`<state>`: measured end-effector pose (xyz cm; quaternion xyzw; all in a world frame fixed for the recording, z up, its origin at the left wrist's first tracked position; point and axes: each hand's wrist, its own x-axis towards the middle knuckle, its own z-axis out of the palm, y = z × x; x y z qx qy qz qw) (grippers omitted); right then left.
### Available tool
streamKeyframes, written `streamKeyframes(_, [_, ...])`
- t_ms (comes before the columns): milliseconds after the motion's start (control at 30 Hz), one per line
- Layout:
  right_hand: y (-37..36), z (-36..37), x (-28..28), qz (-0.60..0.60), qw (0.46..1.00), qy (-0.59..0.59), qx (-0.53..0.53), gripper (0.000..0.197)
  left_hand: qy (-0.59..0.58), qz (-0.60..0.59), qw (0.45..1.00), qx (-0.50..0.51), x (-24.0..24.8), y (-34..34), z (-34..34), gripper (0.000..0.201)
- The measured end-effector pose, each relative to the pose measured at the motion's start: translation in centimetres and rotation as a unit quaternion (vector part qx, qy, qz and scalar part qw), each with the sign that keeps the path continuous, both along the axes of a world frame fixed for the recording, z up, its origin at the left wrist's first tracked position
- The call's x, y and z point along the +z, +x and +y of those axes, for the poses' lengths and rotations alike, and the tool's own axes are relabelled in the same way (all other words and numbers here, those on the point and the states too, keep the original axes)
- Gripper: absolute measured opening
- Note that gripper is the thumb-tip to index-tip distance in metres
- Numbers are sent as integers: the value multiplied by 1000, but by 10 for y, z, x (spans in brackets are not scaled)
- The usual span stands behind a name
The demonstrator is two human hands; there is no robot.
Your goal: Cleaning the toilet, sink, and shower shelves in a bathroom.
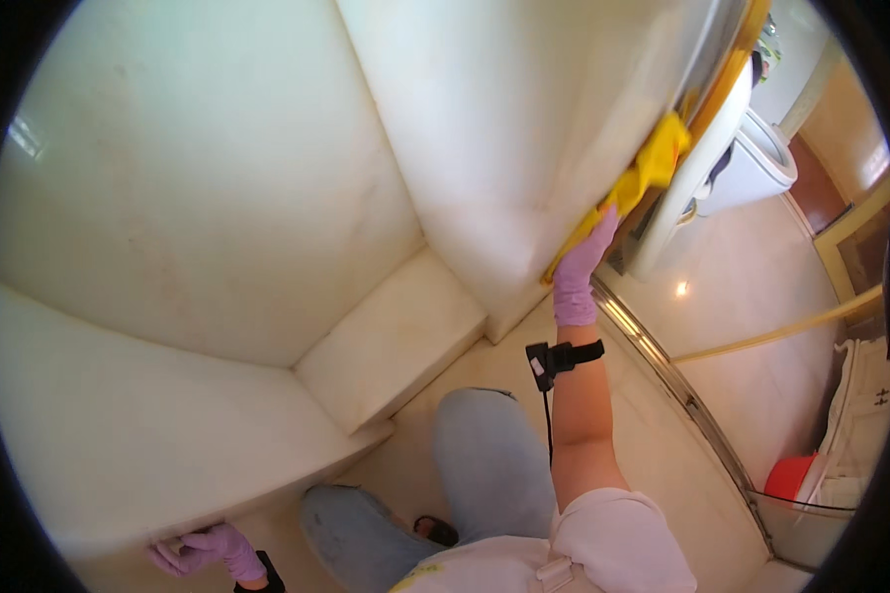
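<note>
My right hand [583, 259], in a pink-purple glove, reaches forward with a yellow cloth [653, 168] under its fingers. The cloth is bunched against the pale wall [534, 148], along its edge beside the gold-trimmed door frame. Low on the left, my left hand [213, 550] wears the same kind of glove. It sits by the front edge of a pale stone bench [158, 415], fingers curled in. A small whitish patch shows between its thumb and fingers, too unclear to name.
A stone block [396, 341] forms a step in the corner. A metal door track [653, 351] crosses the floor on my right. Beyond it stand a white toilet [756, 163], a red basin [789, 477] and a white cabinet [860, 415]. My knees [485, 445] are bent below me.
</note>
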<state>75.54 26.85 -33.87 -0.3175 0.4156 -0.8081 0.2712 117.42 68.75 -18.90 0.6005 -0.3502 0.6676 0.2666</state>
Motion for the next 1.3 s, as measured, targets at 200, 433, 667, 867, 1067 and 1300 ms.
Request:
streamKeyframes(200, [31,30,-153,-329,917,162,154,56,29,-38,999,19,13,3,4,38])
streamKeyframes(433, [39,63,-258,-447,806,293,253,47,9,-12,999,-44,-1,9,0,37])
streamKeyframes(667, [54,78,-162,-372,816,319,305,44,152,-148,975,62,-2,11,16,39])
streamKeyframes(867, [16,81,40,-318,802,319,393,40,305,134,942,34,38,-45,56,43])
streamKeyframes(1067, [34,122,424,318,803,210,459,29,482,327,812,39,199,-101,71,56])
streamKeyframes(1300, [53,163,696,-38,890,-29,453,41,437,526,722,-106,323,-119,71,62])
